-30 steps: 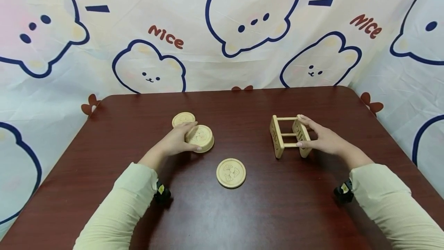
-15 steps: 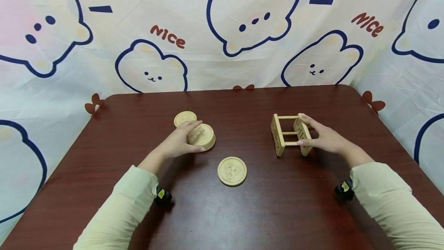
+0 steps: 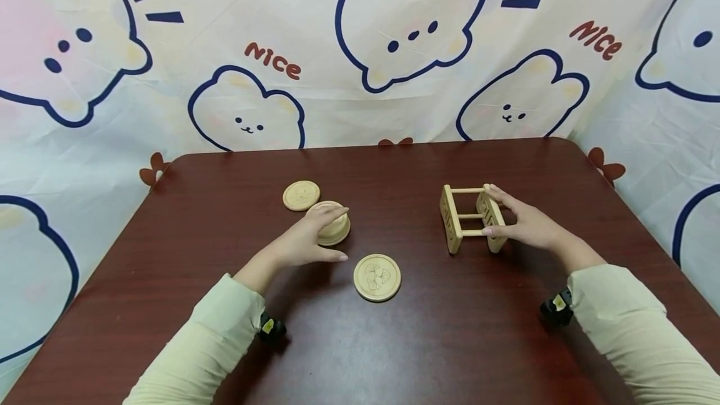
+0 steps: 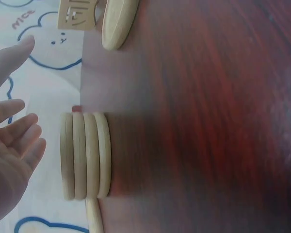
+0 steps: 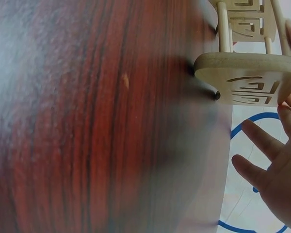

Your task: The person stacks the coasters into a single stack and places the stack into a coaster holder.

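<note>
My left hand (image 3: pixel 306 241) hangs over the front left of a stack of round wooden coasters (image 3: pixel 339 230), fingers apart and holding nothing. In the left wrist view, the hand (image 4: pixel 12 145) stands clear of the stack's (image 4: pixel 92 155) top. A single coaster with a leaf pattern (image 3: pixel 377 277) lies on the table in front, just right of my left thumb. One more coaster (image 3: pixel 300 195) lies flat behind the stack. At right, my right hand (image 3: pixel 525 224) grips the right side panel of a small wooden rack (image 3: pixel 448 220) between thumb and fingers. Nothing sits inside the rack.
All of it stands on a dark red-brown wooden table (image 3: pixel 439 330). Behind the table's far edge hangs a pale cloth (image 3: pixel 360 117) printed with cartoon bears. Table surface shows between the coasters and the rack.
My left hand has let go of the coaster stack and shifted right and toward me, its fingers now spread. The stack stays in place. My right hand keeps holding the rack unmoved.
</note>
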`<state>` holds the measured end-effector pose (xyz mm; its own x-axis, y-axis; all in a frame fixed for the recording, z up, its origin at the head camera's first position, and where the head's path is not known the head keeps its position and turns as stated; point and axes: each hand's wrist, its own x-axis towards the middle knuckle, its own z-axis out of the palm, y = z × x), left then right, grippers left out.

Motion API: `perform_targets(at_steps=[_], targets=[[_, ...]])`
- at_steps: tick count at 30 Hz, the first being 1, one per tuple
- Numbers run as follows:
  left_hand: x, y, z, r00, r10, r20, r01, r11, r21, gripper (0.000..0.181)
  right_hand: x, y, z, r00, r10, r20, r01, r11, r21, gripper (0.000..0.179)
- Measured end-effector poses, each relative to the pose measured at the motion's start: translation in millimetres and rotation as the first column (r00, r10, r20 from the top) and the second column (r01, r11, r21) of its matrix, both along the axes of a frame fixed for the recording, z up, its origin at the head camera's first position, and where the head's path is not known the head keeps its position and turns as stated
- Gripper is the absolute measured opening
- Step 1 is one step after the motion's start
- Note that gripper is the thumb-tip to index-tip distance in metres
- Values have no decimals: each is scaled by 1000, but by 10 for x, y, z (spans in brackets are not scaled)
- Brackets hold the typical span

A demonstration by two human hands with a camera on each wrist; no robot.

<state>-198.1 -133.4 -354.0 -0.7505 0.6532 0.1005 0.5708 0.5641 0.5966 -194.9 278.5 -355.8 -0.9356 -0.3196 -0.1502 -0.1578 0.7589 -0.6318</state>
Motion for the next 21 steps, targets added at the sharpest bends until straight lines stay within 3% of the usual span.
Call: perform_targets(at_steps=[6, 16, 21], targets=[[86, 67, -5, 999, -26, 32, 27, 999, -34, 80, 16, -19, 26, 1000, -1, -5, 1, 1000, -14, 86], [192, 143, -64, 995, -100, 15, 101, 992, -70, 78, 35, -14, 32, 1000, -7, -3, 7, 1000, -20, 85], [219, 170, -110, 990, -133, 48, 136, 988, -70, 78, 35, -11, 22, 1000, -6, -5, 6, 1000, -30, 85]])
